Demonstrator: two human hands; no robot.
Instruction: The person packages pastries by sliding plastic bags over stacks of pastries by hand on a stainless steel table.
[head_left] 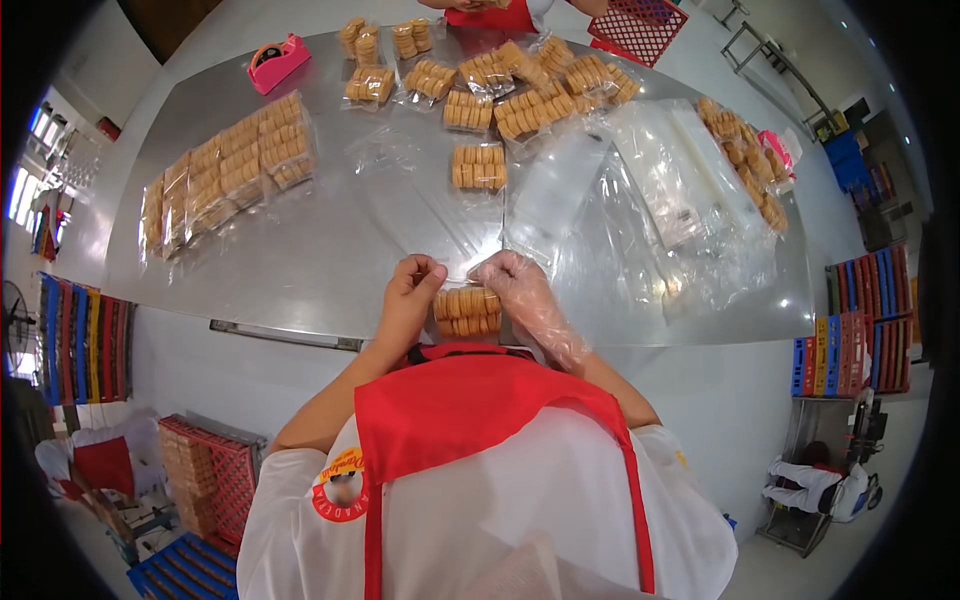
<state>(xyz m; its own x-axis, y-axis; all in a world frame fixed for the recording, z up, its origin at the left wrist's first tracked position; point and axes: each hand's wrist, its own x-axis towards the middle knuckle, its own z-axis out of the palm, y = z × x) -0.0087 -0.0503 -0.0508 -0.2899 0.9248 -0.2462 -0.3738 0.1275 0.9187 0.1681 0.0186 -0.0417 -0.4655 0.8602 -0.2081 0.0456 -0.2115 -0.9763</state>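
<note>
Though clear, bag (464, 284) of biscuits (467, 314).

Right at the near edge of the table (320, 290), one pack (467, 312) between left hand (408, 288) and right hand (522, 292)! Straight beyond, a lone pack (478, 167); behind it, a cluster (535, 105) at the far side. Out left, the rows (225, 172), tape dispenser (278, 66) behind. Over right, bags (655, 165), then biscuits (735, 135) past them!
</note>
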